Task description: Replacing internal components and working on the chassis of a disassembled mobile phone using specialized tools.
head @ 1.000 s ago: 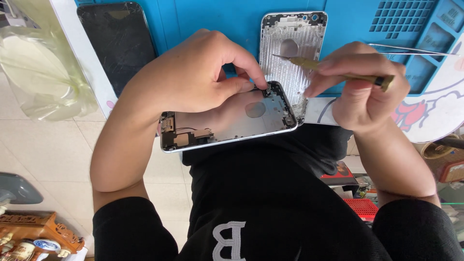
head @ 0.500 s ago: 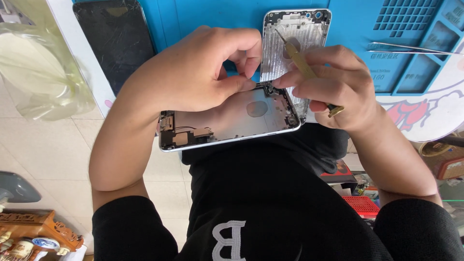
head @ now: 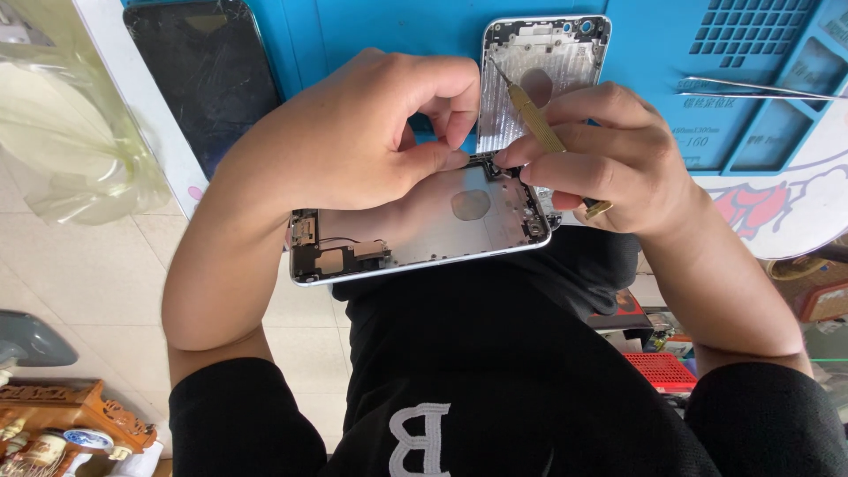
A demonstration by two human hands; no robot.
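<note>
Phone housing [head: 424, 225], silver and stripped, sits held above the person's lap at the edge of the blue mat [head: 371, 31]. Since a second ago the brass-handled tool [head: 539, 128] has swung from lying flat to standing steep, its tip now off the housing's corner. Right hand [head: 609, 163] pinches the tool; left hand [head: 353, 141] grips the housing's upper edge. Behind lie a second shell [head: 548, 66], a dark phone [head: 208, 75] and tweezers [head: 760, 87].

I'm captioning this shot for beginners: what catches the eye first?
At centre, the left hand holds an open phone shell over the lap, while the right hand pinches a brass tool at its top corner. Behind, a second shell lies on the blue mat, and a dark phone lies far left.
</note>
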